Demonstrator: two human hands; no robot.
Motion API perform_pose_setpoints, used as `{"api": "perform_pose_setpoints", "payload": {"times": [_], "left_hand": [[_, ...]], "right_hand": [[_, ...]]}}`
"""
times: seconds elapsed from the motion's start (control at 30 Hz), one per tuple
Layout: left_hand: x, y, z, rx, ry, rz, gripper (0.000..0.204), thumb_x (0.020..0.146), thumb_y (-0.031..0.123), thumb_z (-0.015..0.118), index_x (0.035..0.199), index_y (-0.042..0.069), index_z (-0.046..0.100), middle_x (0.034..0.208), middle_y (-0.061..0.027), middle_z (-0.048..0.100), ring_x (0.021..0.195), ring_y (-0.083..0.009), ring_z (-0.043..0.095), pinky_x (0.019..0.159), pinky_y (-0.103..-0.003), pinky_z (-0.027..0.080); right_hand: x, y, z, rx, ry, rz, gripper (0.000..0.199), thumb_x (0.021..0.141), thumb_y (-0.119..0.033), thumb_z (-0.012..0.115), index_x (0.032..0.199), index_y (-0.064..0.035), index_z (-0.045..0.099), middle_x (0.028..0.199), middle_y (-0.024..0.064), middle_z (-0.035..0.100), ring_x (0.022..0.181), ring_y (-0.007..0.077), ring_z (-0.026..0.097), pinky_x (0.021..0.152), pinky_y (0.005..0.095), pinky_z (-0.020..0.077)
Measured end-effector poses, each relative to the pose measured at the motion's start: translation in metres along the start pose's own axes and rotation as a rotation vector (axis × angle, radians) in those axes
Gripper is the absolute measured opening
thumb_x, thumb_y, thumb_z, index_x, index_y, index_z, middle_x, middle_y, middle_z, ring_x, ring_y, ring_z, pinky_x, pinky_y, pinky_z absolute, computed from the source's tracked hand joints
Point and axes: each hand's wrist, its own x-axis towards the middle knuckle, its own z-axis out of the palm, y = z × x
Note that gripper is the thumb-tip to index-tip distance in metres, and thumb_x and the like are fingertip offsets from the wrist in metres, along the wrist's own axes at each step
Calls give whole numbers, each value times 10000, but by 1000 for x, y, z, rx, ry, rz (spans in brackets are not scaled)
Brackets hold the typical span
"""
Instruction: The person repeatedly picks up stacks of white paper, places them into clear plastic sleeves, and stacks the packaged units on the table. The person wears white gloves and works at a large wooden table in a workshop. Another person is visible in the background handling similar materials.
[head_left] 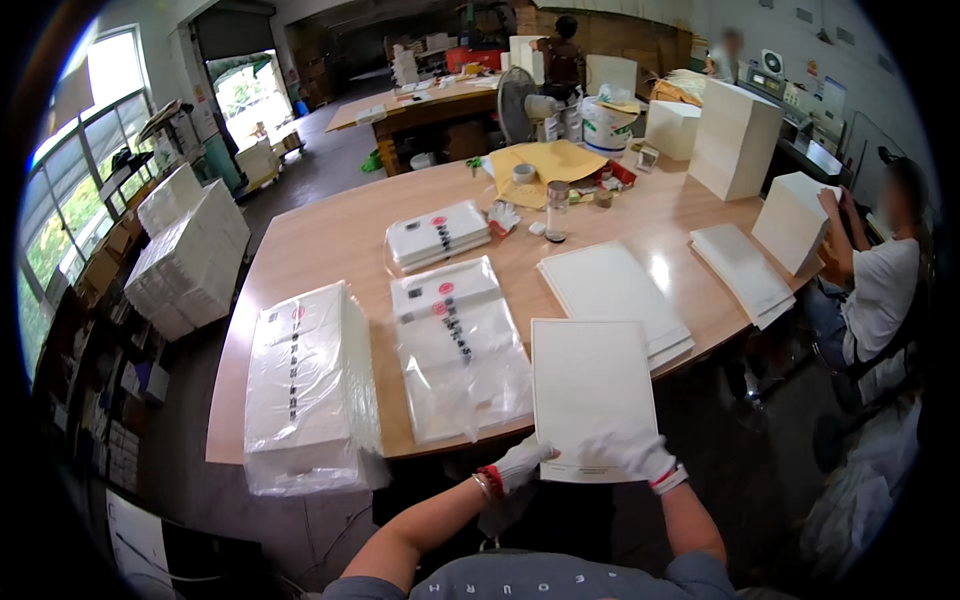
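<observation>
A white rectangular sheet or thin stack of sheets (593,390) lies in front of me, its near end reaching past the table edge; its thickness I cannot make out. My left hand (522,464), in a white glove with a red cuff, grips its lower left edge, thumb on top. Over the lower right corner is my gloved right hand (640,457), its fingers smeared by motion. Just beyond lies a pile of white sheets (617,290). Clear printed plastic bags (460,345) lie flat to the left, next to a tall plastic-wrapped stack (300,390).
A smaller bagged bundle (437,235), a clear jar (556,212) and yellow paper (550,165) sit farther back. At right, a seated person (880,270) handles a white block stack (793,220) beside another sheet pile (742,270). Wrapped stacks (190,255) stand on the floor at left.
</observation>
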Motion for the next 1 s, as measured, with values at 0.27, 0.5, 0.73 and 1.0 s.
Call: {"api": "perform_pose_setpoints", "payload": {"times": [0.27,0.5,0.73,1.0], "left_hand": [[-55,11,43,1550,296,188,790,735,325,599,1331,-42,233,1263,-268,346,1191,-364,353,970,-415,333],[-83,61,36,1453,402,837,667,640,210,708,1251,73,478,1360,-246,325,1229,-397,382,942,-435,416],[-39,133,-67,935,451,447,543,789,239,640,1257,22,471,1076,-105,591,876,-200,566,803,-373,429],[1,153,-85,575,315,742,231,860,138,545,1052,33,618,875,-46,640,759,-133,565,664,-277,464]], "right_hand": [[15,-72,36,1584,457,732,494,947,-386,420,1273,-16,431,1277,135,463,1161,237,449,988,368,376],[28,-67,72,1389,637,759,249,839,-132,561,1039,16,550,904,72,612,768,123,584,638,259,484],[-8,-68,-4,648,587,504,199,795,-87,594,978,-8,598,844,123,644,733,233,636,647,320,512],[30,-86,-36,77,102,173,239,743,-187,620,961,-92,616,1002,146,618,750,337,611,623,388,512]]}}
